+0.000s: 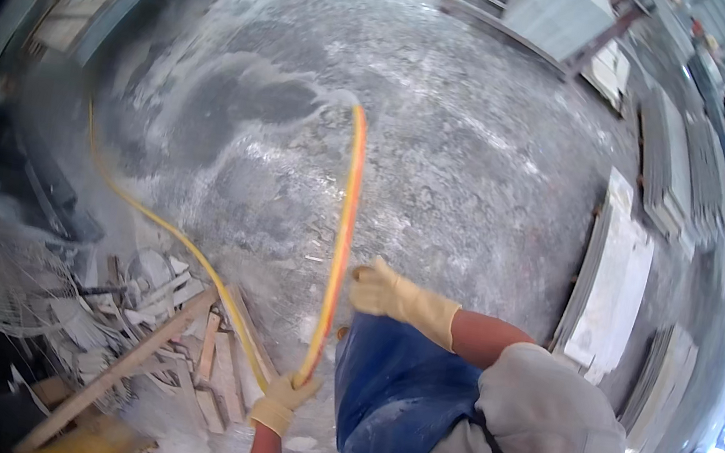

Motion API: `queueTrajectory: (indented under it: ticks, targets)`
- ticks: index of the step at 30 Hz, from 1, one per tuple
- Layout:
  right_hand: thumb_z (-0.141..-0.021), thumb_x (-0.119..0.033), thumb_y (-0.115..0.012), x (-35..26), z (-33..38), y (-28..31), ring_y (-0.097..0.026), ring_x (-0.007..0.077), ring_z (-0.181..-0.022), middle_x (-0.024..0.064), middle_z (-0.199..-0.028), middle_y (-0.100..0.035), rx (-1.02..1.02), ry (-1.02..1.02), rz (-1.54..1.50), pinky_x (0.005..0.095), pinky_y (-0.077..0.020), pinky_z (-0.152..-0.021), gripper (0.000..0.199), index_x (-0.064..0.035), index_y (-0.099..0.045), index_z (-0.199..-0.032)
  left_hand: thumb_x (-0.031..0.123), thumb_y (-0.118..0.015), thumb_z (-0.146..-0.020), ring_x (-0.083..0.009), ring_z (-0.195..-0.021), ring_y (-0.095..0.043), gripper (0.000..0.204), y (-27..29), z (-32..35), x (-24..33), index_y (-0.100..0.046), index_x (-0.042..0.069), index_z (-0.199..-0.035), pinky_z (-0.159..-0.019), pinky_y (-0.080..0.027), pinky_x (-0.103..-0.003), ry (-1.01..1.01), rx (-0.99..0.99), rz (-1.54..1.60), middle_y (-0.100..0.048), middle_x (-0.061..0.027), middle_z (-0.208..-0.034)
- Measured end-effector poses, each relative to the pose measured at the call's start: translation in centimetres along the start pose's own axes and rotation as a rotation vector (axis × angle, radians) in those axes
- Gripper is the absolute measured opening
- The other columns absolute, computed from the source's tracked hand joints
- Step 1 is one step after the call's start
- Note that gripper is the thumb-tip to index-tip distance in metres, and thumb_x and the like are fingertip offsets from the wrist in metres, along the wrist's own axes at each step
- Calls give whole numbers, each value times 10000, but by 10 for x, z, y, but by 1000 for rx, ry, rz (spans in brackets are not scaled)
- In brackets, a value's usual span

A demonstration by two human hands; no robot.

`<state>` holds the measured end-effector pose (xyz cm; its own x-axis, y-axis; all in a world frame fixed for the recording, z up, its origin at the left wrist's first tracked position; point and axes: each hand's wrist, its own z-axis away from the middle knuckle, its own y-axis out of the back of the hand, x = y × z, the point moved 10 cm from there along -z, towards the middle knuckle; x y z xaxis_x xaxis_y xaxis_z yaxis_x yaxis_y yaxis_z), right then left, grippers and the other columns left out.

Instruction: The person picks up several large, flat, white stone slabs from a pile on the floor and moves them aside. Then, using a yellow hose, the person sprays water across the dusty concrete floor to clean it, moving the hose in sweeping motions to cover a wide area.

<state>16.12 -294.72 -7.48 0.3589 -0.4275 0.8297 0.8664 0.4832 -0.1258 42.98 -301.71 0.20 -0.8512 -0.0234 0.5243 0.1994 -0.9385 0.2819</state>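
Observation:
A yellow hose (346,215) with an orange stripe is gripped in my gloved left hand (286,400), at the bottom centre. From that grip one length rises to a free end over the floor. The rest runs up and left across the floor (449,146). Beside the free end, a pale streak curves leftward around a dark patch. My right hand (379,291), also in a cream glove, is to the right of the hose and apart from it. Its fingers are curled in, and nothing shows in them. A blue apron (404,387) hangs below it.
Broken slab pieces (158,276) and a wooden plank (116,372) lie at the lower left, near a wire fan guard (3,276). Stacked pale slabs (613,273) stand at the right. A large pale block (558,12) is at the far side.

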Motion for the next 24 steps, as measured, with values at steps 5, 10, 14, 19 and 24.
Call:
queueTrajectory:
  ticks: [5, 10, 14, 19, 24]
  targets:
    - [-929, -656, -595, -11, 118, -95, -631, 400, -1157, 271, -1396, -541, -319, 769, 968, 542, -539, -947, 875, 20, -384, -1442, 561, -742, -824, -398, -933, -708, 572, -47, 79, 2, -736, 56, -1091, -806, -525, -460, -37, -18, -262, -729, -228, -918]
    - [-928, -563, -667, -96, 266, -111, -696, 349, -946, 230, -1147, -657, -248, 1244, 953, 469, -612, -757, 734, 28, -486, -1325, 583, -701, -840, -395, -986, -702, 587, -63, 134, -13, -741, 58, -1099, -852, -519, -472, 58, -72, -710, -739, -220, -976]
    - [-952, -483, -669, -144, 358, -103, -643, 257, -721, 186, -986, -687, -129, 1348, 1038, 407, -593, -648, 566, 30, -593, -1178, 586, -686, -846, -387, -977, -708, 582, -106, 137, -27, -743, 58, -1085, -857, -523, -472, 112, -107, -865, -743, -211, -971]
    - [-967, -483, -639, -183, 430, -58, -582, 206, -605, 148, -852, -688, -22, 1264, 1180, 382, -565, -578, 518, 31, -639, -1033, 590, -682, -835, -391, -929, -717, 588, -235, 116, 80, -741, 55, -1073, -860, -525, -458, 14, -223, -780, -746, -205, -944]
    - [-1003, -442, -584, -204, 487, -5, -541, 194, -582, 124, -825, -640, 36, 982, 1318, 345, -529, -559, 462, 19, -591, -980, 522, -682, -859, -369, -909, -717, 533, -359, 106, 78, -745, 41, -1083, -832, -524, -461, -57, -282, -909, -746, -210, -962]
